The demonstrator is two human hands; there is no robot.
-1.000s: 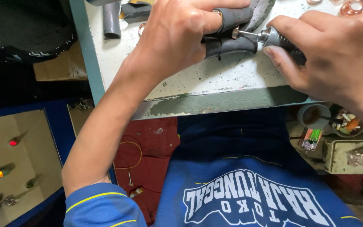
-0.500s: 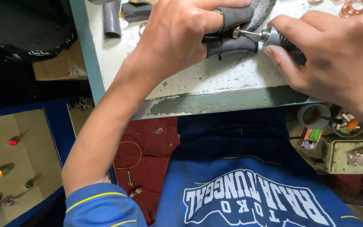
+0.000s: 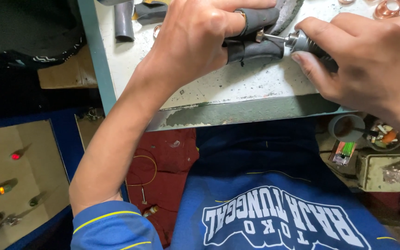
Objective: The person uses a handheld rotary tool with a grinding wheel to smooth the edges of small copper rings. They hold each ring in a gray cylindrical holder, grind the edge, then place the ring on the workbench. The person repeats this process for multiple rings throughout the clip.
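1. Bottom of frame, nearest the camera: the person's blue shirt [image 3: 274, 208] with white print fills the lower centre. Left sleeve sits at lower left, and the bare forearm runs up and right toward the bench.
2. Lower right, under the bench: small tin box [image 3: 385, 171] with a green light, a round cup [image 3: 346, 127] and a dish of oddments just above it. All well apart from both hands.
3. Lower left: tan panel [image 3: 19, 180] with a few small glowing parts lying on it. Not involved.
4. Mid frame: worn white bench top [image 3: 237, 90], chipped front edge, running across the frame.
5. Upper centre: left hand [image 3: 200, 41] is closed around a small workpiece; a dark rubber sleeve [image 3: 255, 37] covers the fingers that pinch it. The piece itself is mostly hidden, so I cannot tell its shape.
6. Upper right: right hand [image 3: 371, 60] is wrapped tight around a rotary hand tool [image 3: 309, 46], gripping the body like a pen.
7. Key relation: the tool's long axis lies almost horizontal, right to left. Its thin shaft and small metal bit [image 3: 260, 35] point straight at the left fingertips, tip touching or just beside the held piece. The 2 hands are close, the left one nearer the piece.
8. Far edge, top: grey tube [image 3: 123, 21] at upper left, copper rings [image 3: 392, 8] at upper right, both apart from the hands.
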